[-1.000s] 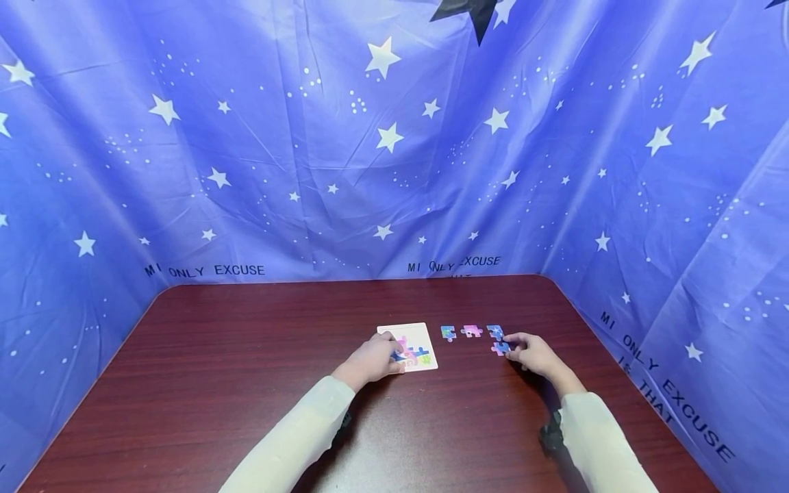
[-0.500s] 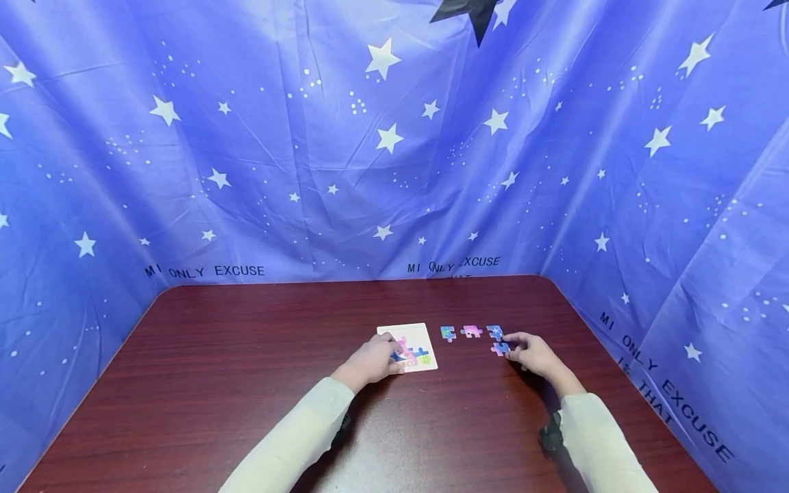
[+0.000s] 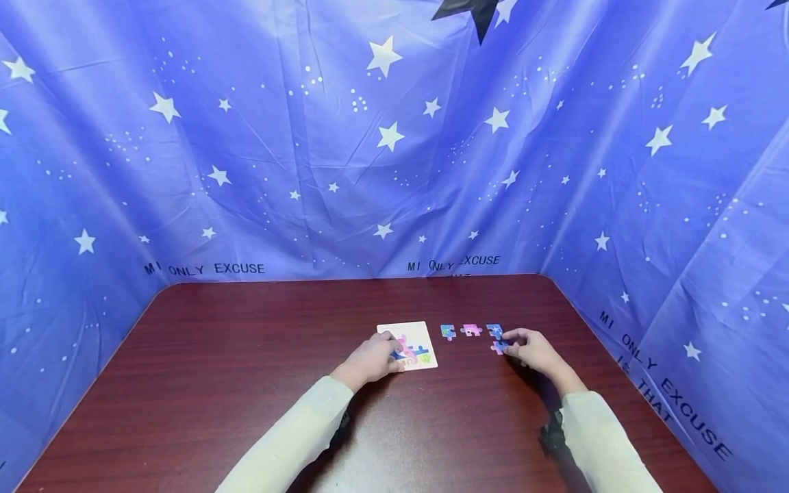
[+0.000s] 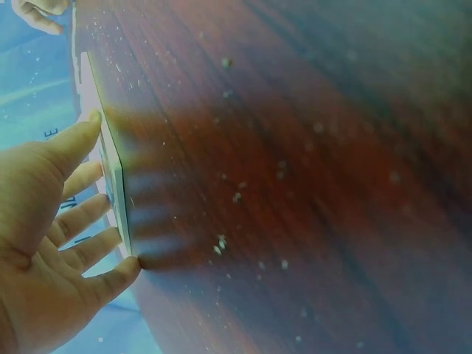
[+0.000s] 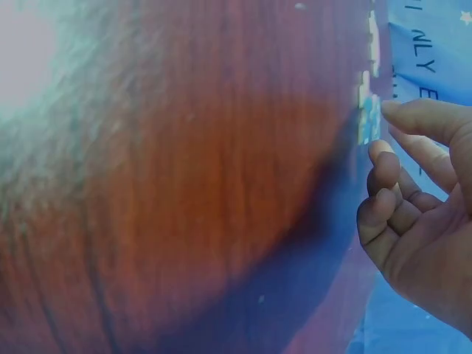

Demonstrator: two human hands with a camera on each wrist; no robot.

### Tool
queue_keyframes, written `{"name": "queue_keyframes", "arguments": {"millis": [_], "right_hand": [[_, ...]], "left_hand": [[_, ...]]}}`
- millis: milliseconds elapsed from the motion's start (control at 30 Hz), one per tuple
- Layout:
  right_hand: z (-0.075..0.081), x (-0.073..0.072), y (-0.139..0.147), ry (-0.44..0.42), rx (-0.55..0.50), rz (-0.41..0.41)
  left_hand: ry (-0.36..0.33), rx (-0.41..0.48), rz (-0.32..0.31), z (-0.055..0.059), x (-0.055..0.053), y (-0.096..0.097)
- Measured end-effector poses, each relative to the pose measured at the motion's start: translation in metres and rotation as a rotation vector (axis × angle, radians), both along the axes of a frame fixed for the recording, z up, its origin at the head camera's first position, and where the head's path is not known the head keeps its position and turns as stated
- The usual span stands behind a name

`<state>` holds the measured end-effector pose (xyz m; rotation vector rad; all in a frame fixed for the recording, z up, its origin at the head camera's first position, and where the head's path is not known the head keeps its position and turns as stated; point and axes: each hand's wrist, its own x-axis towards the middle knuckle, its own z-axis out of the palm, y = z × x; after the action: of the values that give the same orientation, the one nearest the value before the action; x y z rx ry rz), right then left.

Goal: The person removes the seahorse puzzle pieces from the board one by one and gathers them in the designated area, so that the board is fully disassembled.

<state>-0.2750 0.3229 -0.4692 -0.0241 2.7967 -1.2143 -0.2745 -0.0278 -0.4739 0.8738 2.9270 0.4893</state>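
Note:
A white puzzle board (image 3: 419,333) lies on the table, partly covered with pink, blue and green picture pieces. My left hand (image 3: 372,357) rests over its left side, fingers spread. In the left wrist view, the thumb (image 4: 80,141) touches the board's edge (image 4: 118,173) while the other fingertips lie along it. Farther right, my right hand (image 3: 535,350) pinches a blue-and-pink puzzle piece (image 3: 498,348), whose right end is hidden by the fingertips. Just behind it sits a blue puzzle piece (image 3: 494,331). The right wrist view shows thumb and fingers bent close around the piece.
A pink puzzle piece (image 3: 471,330) and a blue-green puzzle piece (image 3: 448,331) lie in a row between board and right hand. The dark red wooden table (image 3: 246,342) ends at a blue star-printed curtain (image 3: 308,171) behind and at both sides.

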Motion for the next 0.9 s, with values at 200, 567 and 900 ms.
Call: {"name": "queue_keyframes", "arguments": {"millis": [200, 567, 900], "right_hand": [[0.005, -0.004, -0.011, 0.024, -0.021, 0.026], [0.012, -0.007, -0.04, 0.053, -0.01, 0.069], [0.011, -0.01, -0.07, 0.052, -0.033, 0.105]], "left_hand": [[0.04, 0.011, -0.023, -0.006, -0.003, -0.002], [-0.004, -0.022, 0.015, -0.002, 0.0, 0.001], [0.004, -0.005, 0.007, -0.001, 0.003, 0.0]]}}
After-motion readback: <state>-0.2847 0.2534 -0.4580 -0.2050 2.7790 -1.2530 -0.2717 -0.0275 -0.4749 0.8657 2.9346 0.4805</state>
